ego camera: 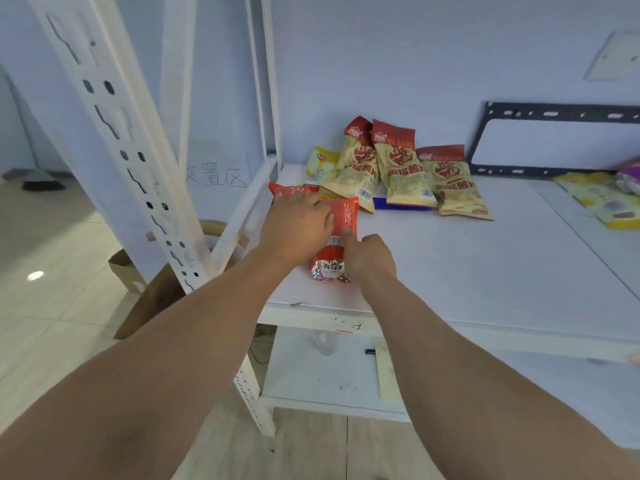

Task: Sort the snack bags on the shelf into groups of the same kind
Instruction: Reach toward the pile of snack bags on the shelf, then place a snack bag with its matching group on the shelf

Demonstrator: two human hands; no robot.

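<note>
A black metal bracket (pixel 554 114) is propped against the pale wall behind the upper board. A white wall plate (pixel 613 57) is seen high on the right. Handwritten characters (pixel 218 174) are marked on the wall at the left. Beside the perforated upright, a brown cardboard box (pixel 152 292) is set on the tiled floor. A small black object (pixel 370 351) is seen on the lower board.

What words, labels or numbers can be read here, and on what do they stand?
"置区": handwritten on the wall; a character before it is partly hidden.
Cream bags: large red characters, too blurred to read.
Red bag: white print, too blurred.
Shelf edge: small scribbles, unreadable.
Barcodes: digits too small.
</note>
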